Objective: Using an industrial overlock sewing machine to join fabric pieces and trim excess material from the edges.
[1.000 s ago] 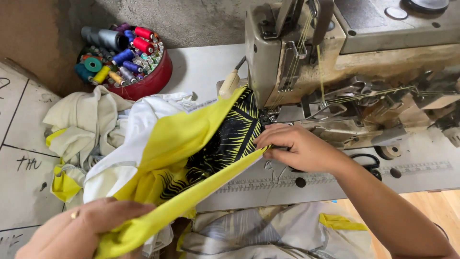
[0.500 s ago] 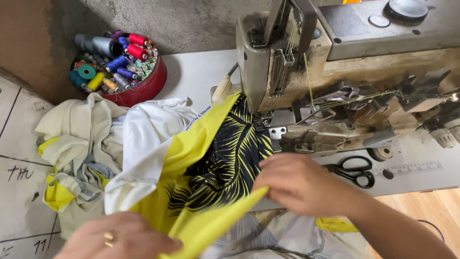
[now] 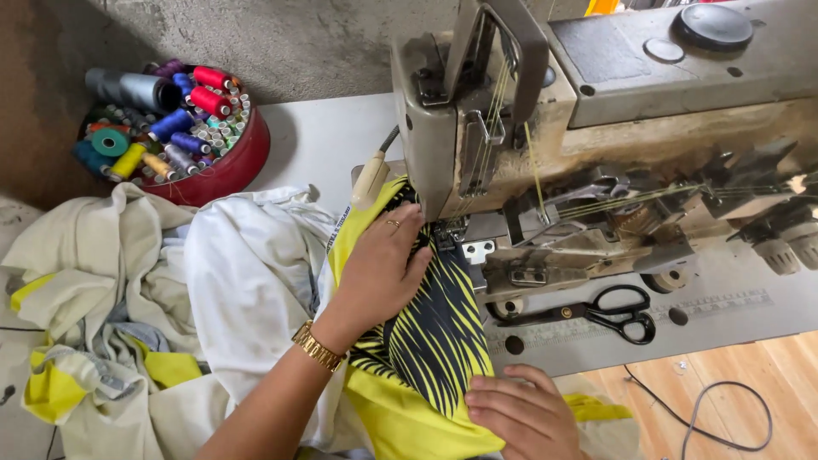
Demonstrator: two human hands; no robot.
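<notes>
Looking down, head view: you are sitting at a sewing machine (image 3: 596, 111) on a white table (image 3: 324, 145).
Left hand (image 3: 383, 273): you are laying it flat, fingers spread, on the yellow-and-black fabric (image 3: 434, 332), fingertips just beside the presser foot (image 3: 447, 234); it is pressing, not gripping.
Right hand (image 3: 520, 413): you are resting it palm down on the fabric's near edge, fingers loosely curled; whether it is pinching the cloth cannot be told.
Fabric: it is lying across the machine bed, running from under the foot down towards you.
Scissors (image 3: 609, 311): they are lying on the bed, right of the fabric, apart from both hands.
Cloth pile (image 3: 128, 290): white and yellow pieces are lying heaped at your left.
Bowl (image 3: 221, 170): red, holding thread spools, it is standing at the far left.
</notes>
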